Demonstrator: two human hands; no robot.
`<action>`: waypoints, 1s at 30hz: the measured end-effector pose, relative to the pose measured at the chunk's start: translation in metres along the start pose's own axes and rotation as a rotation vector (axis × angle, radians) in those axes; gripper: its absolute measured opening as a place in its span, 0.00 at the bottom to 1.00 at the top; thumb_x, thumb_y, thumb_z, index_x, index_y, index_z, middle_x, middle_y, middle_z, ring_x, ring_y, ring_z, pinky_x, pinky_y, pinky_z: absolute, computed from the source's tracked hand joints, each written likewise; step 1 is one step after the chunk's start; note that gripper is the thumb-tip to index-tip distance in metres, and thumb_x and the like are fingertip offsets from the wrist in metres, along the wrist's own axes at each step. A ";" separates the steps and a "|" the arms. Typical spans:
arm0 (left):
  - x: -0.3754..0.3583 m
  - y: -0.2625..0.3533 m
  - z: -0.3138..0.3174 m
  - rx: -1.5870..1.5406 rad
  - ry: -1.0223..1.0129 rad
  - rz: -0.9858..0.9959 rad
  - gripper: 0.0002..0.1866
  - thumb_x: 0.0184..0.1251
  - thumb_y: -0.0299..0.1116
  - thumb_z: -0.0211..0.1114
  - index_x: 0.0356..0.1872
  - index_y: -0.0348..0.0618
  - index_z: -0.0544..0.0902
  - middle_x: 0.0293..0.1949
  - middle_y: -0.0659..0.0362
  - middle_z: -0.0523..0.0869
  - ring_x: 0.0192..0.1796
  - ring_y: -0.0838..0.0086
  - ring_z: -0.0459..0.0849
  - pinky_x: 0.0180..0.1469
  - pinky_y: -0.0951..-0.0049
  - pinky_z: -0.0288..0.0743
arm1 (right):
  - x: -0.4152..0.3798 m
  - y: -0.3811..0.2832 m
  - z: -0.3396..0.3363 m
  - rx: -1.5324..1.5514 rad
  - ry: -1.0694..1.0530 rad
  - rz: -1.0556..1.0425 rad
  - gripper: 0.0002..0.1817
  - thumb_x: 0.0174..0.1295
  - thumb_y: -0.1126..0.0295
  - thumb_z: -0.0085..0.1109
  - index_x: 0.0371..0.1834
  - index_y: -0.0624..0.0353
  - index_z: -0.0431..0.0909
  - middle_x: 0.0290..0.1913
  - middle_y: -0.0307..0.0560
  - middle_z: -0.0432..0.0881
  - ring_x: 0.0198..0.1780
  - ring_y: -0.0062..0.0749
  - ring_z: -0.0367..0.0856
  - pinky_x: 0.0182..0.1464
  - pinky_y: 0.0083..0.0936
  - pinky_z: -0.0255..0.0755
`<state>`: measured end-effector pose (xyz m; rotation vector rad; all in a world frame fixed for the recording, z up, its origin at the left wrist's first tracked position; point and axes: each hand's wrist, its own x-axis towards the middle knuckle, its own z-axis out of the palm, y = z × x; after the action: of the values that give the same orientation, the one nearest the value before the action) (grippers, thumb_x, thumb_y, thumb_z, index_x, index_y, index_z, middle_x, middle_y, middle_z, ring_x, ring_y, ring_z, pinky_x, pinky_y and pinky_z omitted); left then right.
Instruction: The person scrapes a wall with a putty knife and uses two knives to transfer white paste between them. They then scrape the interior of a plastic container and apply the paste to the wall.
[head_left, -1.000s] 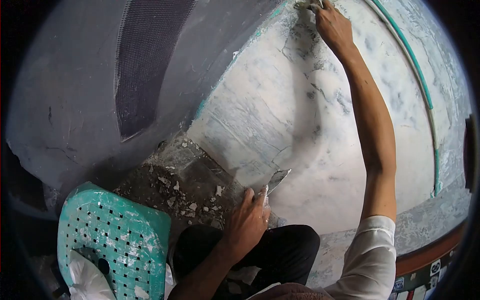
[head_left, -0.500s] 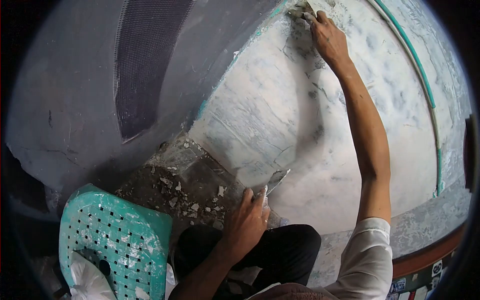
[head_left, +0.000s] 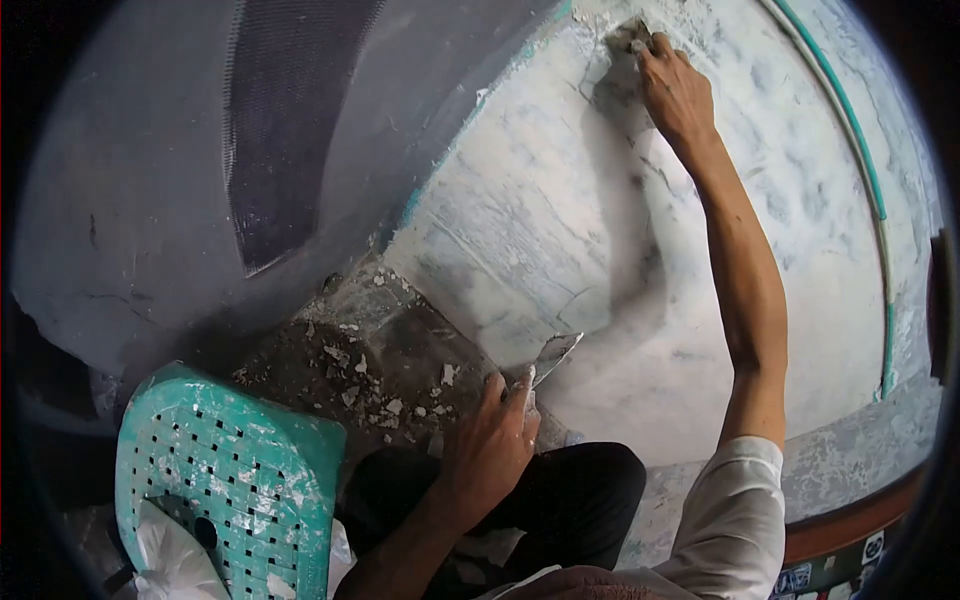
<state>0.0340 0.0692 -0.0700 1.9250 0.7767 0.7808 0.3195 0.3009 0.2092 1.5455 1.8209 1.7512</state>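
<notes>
My right hand (head_left: 678, 95) reaches up the wall, its fingers closed on a scraper (head_left: 632, 36) whose small blade lies against the surface. Patchy white filler covers this wall (head_left: 520, 230), with grey smears showing through. Lower down, my left hand (head_left: 492, 440) grips a putty knife (head_left: 556, 356). Its flat blade points up and to the right and carries some whitish residue along the edge. Most of its handle is hidden in my fingers. Both hands have white smudges on them.
A green plastic stool (head_left: 240, 460) spattered with white stands at lower left, a white plastic bag (head_left: 175, 555) on it. Broken flakes (head_left: 350, 385) litter the dark floor. A grey wall with a mesh strip (head_left: 280, 130) rises at left. A green pipe (head_left: 850, 130) runs down the right.
My right hand with the scraper has shifted slightly right and down along the wall. The left hand with the putty knife has stayed almost in place. The view has moved a little.
</notes>
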 end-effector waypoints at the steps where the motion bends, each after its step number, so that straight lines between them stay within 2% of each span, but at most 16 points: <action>1: -0.002 -0.001 -0.001 0.019 -0.001 0.001 0.25 0.80 0.36 0.64 0.73 0.36 0.76 0.46 0.48 0.78 0.41 0.53 0.88 0.42 0.54 0.83 | 0.003 0.000 -0.011 -0.006 -0.001 -0.021 0.09 0.72 0.71 0.56 0.52 0.53 0.82 0.53 0.45 0.80 0.50 0.46 0.87 0.43 0.40 0.86; 5: 0.000 -0.003 0.000 0.032 0.007 0.026 0.25 0.80 0.36 0.64 0.72 0.36 0.77 0.46 0.48 0.78 0.40 0.53 0.88 0.42 0.54 0.83 | 0.029 0.009 0.015 0.021 0.105 -0.124 0.09 0.75 0.67 0.56 0.51 0.53 0.83 0.53 0.45 0.80 0.51 0.45 0.87 0.42 0.43 0.87; 8: 0.004 -0.002 0.002 0.005 -0.035 0.003 0.25 0.80 0.35 0.64 0.72 0.35 0.77 0.46 0.48 0.77 0.40 0.53 0.88 0.42 0.54 0.83 | 0.051 -0.009 0.029 0.109 0.212 -0.181 0.10 0.78 0.65 0.54 0.51 0.54 0.84 0.52 0.45 0.81 0.49 0.48 0.87 0.41 0.44 0.86; 10: 0.004 0.000 0.003 0.008 -0.071 -0.014 0.26 0.79 0.35 0.65 0.72 0.35 0.76 0.46 0.48 0.78 0.41 0.53 0.88 0.43 0.54 0.83 | 0.055 -0.016 0.029 0.063 0.065 -0.117 0.14 0.72 0.73 0.54 0.55 0.68 0.81 0.60 0.62 0.83 0.47 0.53 0.90 0.43 0.42 0.86; 11: 0.002 0.001 0.004 0.002 -0.085 -0.022 0.26 0.79 0.35 0.65 0.72 0.35 0.76 0.46 0.48 0.78 0.41 0.53 0.88 0.43 0.54 0.83 | 0.048 -0.015 0.025 0.072 0.046 -0.130 0.12 0.71 0.72 0.54 0.49 0.66 0.83 0.58 0.62 0.84 0.44 0.53 0.90 0.42 0.43 0.85; 12: 0.002 0.001 0.005 0.010 -0.074 -0.011 0.26 0.78 0.35 0.66 0.72 0.34 0.76 0.46 0.48 0.78 0.42 0.53 0.88 0.43 0.54 0.83 | 0.042 -0.016 0.018 0.074 0.039 -0.133 0.12 0.71 0.72 0.54 0.49 0.66 0.83 0.58 0.62 0.84 0.44 0.53 0.90 0.42 0.43 0.85; 15: 0.002 -0.001 0.005 -0.005 -0.040 -0.003 0.26 0.78 0.35 0.66 0.71 0.34 0.77 0.46 0.48 0.77 0.42 0.53 0.88 0.43 0.54 0.83 | 0.037 -0.017 -0.014 0.012 -0.085 -0.061 0.10 0.70 0.71 0.56 0.40 0.62 0.87 0.52 0.62 0.86 0.42 0.52 0.90 0.40 0.45 0.84; 19: 0.005 -0.003 0.006 -0.017 -0.040 -0.017 0.26 0.77 0.35 0.67 0.71 0.35 0.76 0.46 0.48 0.77 0.41 0.52 0.88 0.41 0.53 0.83 | 0.051 0.017 -0.038 0.104 -0.014 -0.077 0.14 0.73 0.66 0.53 0.43 0.64 0.86 0.50 0.62 0.85 0.40 0.56 0.89 0.41 0.49 0.83; 22: 0.008 -0.003 0.012 -0.009 -0.037 -0.012 0.26 0.77 0.35 0.67 0.71 0.36 0.77 0.46 0.47 0.77 0.41 0.52 0.88 0.41 0.53 0.83 | 0.076 0.045 0.008 0.077 0.019 -0.085 0.14 0.74 0.65 0.52 0.46 0.62 0.87 0.50 0.61 0.85 0.40 0.55 0.89 0.41 0.47 0.84; 23: 0.010 -0.002 0.014 -0.007 -0.043 -0.007 0.26 0.77 0.35 0.67 0.71 0.36 0.77 0.46 0.47 0.77 0.41 0.52 0.88 0.41 0.53 0.83 | 0.080 0.039 0.011 0.124 0.072 -0.016 0.14 0.75 0.66 0.51 0.44 0.59 0.88 0.48 0.61 0.86 0.40 0.52 0.90 0.40 0.46 0.84; 24: 0.011 -0.001 0.015 -0.012 -0.047 0.005 0.26 0.77 0.35 0.67 0.71 0.36 0.77 0.46 0.47 0.77 0.41 0.52 0.88 0.41 0.53 0.83 | 0.078 0.041 0.008 0.122 0.067 -0.011 0.14 0.75 0.66 0.51 0.44 0.59 0.88 0.48 0.61 0.86 0.40 0.52 0.90 0.40 0.46 0.84; 26: 0.008 -0.002 0.015 -0.015 -0.060 0.004 0.26 0.77 0.35 0.66 0.71 0.36 0.77 0.46 0.47 0.77 0.41 0.52 0.88 0.41 0.54 0.83 | 0.069 0.037 -0.007 0.037 0.013 -0.114 0.15 0.75 0.66 0.51 0.37 0.60 0.87 0.46 0.61 0.87 0.41 0.50 0.91 0.39 0.45 0.84; 27: 0.009 -0.001 0.016 -0.008 -0.051 0.011 0.25 0.77 0.35 0.66 0.71 0.36 0.77 0.46 0.47 0.77 0.41 0.52 0.88 0.41 0.53 0.83 | 0.066 0.042 -0.009 0.028 0.048 -0.122 0.14 0.73 0.67 0.53 0.38 0.56 0.90 0.45 0.58 0.88 0.40 0.48 0.91 0.39 0.44 0.84; 28: 0.008 0.001 0.017 -0.004 -0.046 0.020 0.25 0.78 0.35 0.66 0.71 0.36 0.77 0.47 0.47 0.77 0.40 0.52 0.88 0.41 0.53 0.83 | 0.068 0.035 -0.023 -0.106 -0.080 -0.034 0.13 0.71 0.69 0.54 0.39 0.54 0.92 0.43 0.56 0.89 0.39 0.50 0.91 0.38 0.45 0.84; 30: 0.009 -0.002 0.016 -0.007 -0.040 0.012 0.25 0.78 0.35 0.66 0.71 0.36 0.77 0.47 0.47 0.77 0.40 0.52 0.88 0.41 0.53 0.83 | 0.071 0.031 -0.043 -0.103 -0.150 0.010 0.13 0.70 0.70 0.54 0.37 0.57 0.90 0.41 0.59 0.88 0.37 0.53 0.90 0.37 0.46 0.84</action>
<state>0.0517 0.0689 -0.0760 1.9345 0.7376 0.7492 0.2734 0.3198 0.2825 1.6018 1.6293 1.6561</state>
